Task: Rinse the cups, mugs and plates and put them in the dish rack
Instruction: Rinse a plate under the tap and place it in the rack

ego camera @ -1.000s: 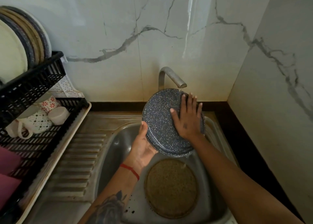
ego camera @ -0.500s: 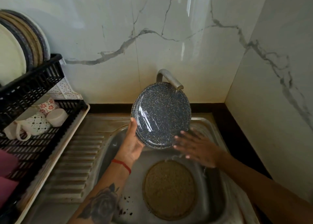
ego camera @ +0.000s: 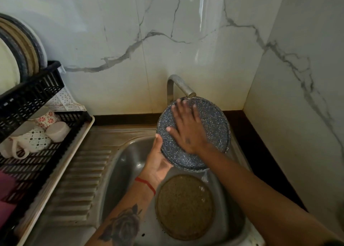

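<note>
One dark blue, white-speckled plate point(ego camera: 212, 128), round, glossy wet under running water

Glossy speckled plate point(ego camera: 214, 126), brushed metal sink point(ego camera: 126, 158), black plastic rack point(ego camera: 31, 93).

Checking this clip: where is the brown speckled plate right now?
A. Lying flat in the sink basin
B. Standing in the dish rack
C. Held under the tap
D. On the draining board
A: the brown speckled plate lies flat at the bottom of the sink, below the blue speckled plate, which both hands hold under the tap.
</note>
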Motion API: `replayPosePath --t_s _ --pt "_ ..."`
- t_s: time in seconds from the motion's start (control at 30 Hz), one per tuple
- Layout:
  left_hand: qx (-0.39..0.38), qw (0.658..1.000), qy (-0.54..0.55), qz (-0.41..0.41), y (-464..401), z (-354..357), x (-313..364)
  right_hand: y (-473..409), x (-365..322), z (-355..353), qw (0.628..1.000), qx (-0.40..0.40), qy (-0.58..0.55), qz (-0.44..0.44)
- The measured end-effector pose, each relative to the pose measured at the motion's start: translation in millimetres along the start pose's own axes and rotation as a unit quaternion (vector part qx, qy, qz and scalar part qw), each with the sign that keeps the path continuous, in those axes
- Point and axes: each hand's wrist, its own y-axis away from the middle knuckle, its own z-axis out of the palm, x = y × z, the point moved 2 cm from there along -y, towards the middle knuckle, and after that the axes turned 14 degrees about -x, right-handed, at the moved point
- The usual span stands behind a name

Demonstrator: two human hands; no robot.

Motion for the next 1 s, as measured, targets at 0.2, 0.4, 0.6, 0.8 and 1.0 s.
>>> replayPosePath --t_s 0.2,0.4,0.6,0.8,1.0 --pt "0.029 0.999 -0.018 -0.019 3 -18 20 60 -29 58 0.965 -0.018 0.101 -0.240" --pt "0.056 0.997 -0.040 -0.024 13 -45 14 111 74 56 0.961 -0.009 0.170 -0.218" --pt "0.076 0.994 -0.009 -0.081 8 -53 -15 101 87 4 0.975 -0.011 0.060 -0.214" --pt "0.144 0.975 0.078 -0.152 1 -44 -44 92 56 -44 0.976 0.015 0.029 -0.215" --pt "0.095 0.975 0.096 -0.176 1 -31 -49 64 54 -61 0.969 -0.065 -0.190 -0.143"
